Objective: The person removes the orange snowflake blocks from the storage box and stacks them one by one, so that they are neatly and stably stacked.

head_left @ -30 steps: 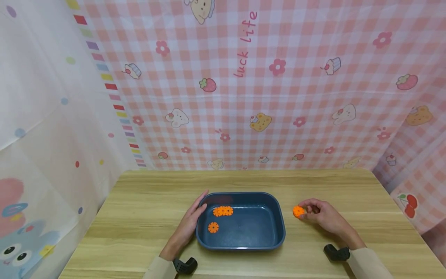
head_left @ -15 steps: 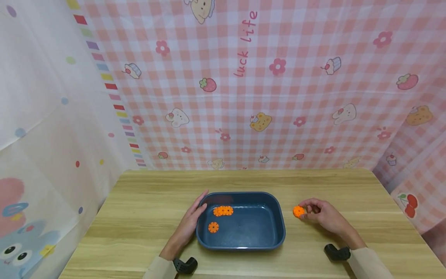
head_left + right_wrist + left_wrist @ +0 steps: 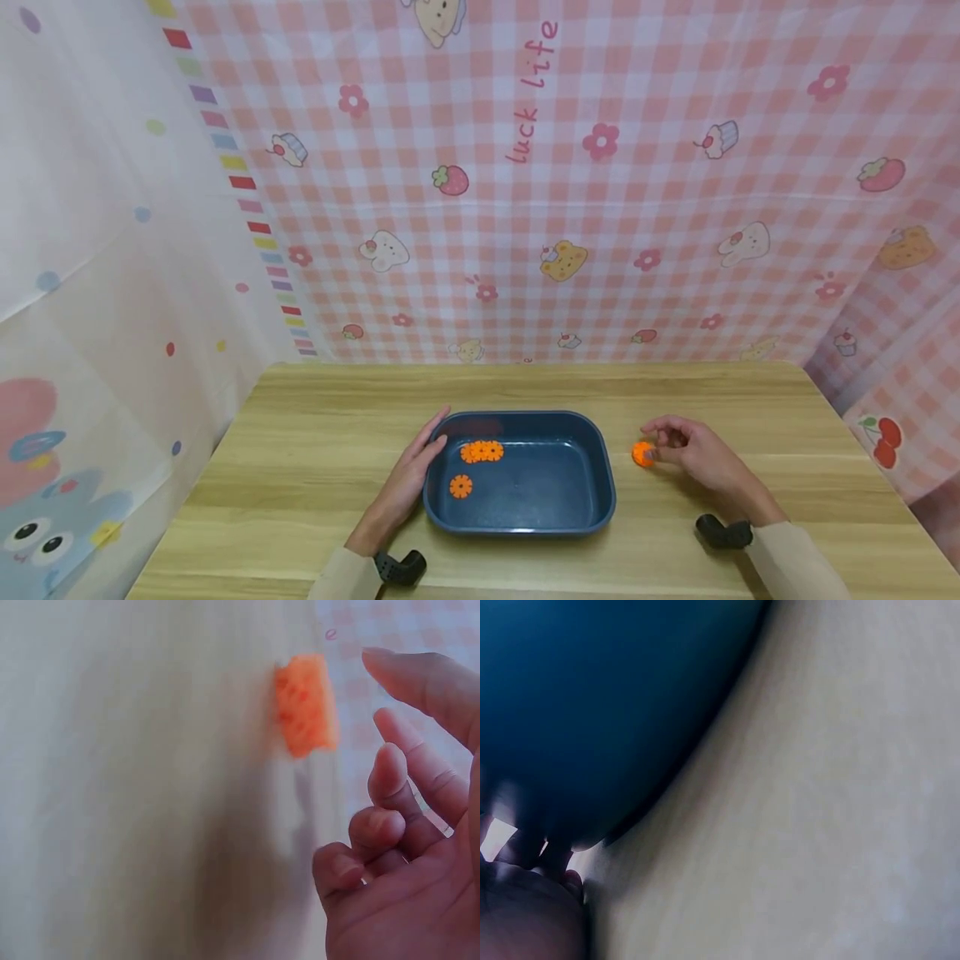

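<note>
A dark blue rectangular basin (image 3: 525, 529) sits on the wooden table. My left hand (image 3: 411, 471) rests along its left wall, fingers straight, the thumb at the rim; the left wrist view shows the fingers (image 3: 532, 851) against the basin's outside. Inside lie a row of overlapping orange notched plastic discs (image 3: 482, 451) and a single disc (image 3: 461, 486). Right of the basin stands a small stack of the same orange discs (image 3: 306, 705). My right hand (image 3: 693, 450) is beside that stack, thumb and index spread, the other fingers loosely bent; the right wrist view shows a gap between them.
The light wooden table (image 3: 315, 442) extends around the basin. Behind it hangs a pink checked cloth (image 3: 525, 250), and a white dotted cloth (image 3: 112, 250) hangs at the left. Black wrist cameras (image 3: 723, 532) are strapped beneath both wrists.
My right hand has let go of the stack of orange discs, its index finger lifting off. The stack stays in place, and my left hand and the basin have not moved.
</note>
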A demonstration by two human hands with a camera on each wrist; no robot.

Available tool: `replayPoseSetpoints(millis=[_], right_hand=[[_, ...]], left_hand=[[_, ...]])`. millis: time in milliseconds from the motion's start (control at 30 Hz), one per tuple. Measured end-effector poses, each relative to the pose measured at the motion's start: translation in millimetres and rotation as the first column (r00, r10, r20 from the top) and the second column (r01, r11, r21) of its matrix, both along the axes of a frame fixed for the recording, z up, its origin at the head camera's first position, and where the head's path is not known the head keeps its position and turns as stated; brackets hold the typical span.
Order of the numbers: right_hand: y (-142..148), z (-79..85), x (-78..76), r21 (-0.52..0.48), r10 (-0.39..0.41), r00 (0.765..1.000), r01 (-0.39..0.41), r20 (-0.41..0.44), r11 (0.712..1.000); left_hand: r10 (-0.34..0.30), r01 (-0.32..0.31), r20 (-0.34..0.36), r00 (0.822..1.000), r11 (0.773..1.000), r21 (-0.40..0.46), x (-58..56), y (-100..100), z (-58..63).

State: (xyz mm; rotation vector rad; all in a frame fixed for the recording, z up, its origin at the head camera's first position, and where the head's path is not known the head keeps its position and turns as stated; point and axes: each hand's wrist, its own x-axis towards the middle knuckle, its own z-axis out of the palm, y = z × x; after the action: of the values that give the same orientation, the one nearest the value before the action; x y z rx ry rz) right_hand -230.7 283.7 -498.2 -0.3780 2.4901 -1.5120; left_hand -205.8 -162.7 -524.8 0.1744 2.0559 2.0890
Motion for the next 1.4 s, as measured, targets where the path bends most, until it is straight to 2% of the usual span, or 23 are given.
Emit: replayPoseSetpoints(millis=[300,500,700,867,1100,1400], right_hand=[[-36,32.6,-8.5,0.008,0.052,0.997,-0.051,-0.055,0.999],[-76,54.5,-16.2,0.0,0.171,0.981,-0.171,-0.088,0.985],[-120,66.8,-24.5,0.054,0.277,0.958,-0.273,-0.076,0.96],[-152,67.3,-28.0,0.046,0.363,0.93,-0.361,-0.051,0.931],[-187,53.4,-30.5,0.037,0.444,0.894,-0.446,0.05,0.894],[-223,40.9,-27.9,0.076,0.536,0.837,-0.544,0.106,0.835]], left_hand=[[-0.01,0.01,-0.001,1.0,1.0,0.015,-0.2,1,-0.1],[-0.003,0.003,-0.004,1.0,1.0,0.008,-0.1,-1,0.3],[0.0,0.0,-0.008,1.0,1.0,0.011,-2.3,-1,0.9],[-0.001,0.001,0.001,1.0,1.0,0.015,-0.9,-1,1.0],[-0.004,0.004,-0.007,1.0,1.0,0.016,0.0,-2,0.5],[-0.021,0.021,0.001,1.0,1.0,0.008,-0.8,-1,0.6]])
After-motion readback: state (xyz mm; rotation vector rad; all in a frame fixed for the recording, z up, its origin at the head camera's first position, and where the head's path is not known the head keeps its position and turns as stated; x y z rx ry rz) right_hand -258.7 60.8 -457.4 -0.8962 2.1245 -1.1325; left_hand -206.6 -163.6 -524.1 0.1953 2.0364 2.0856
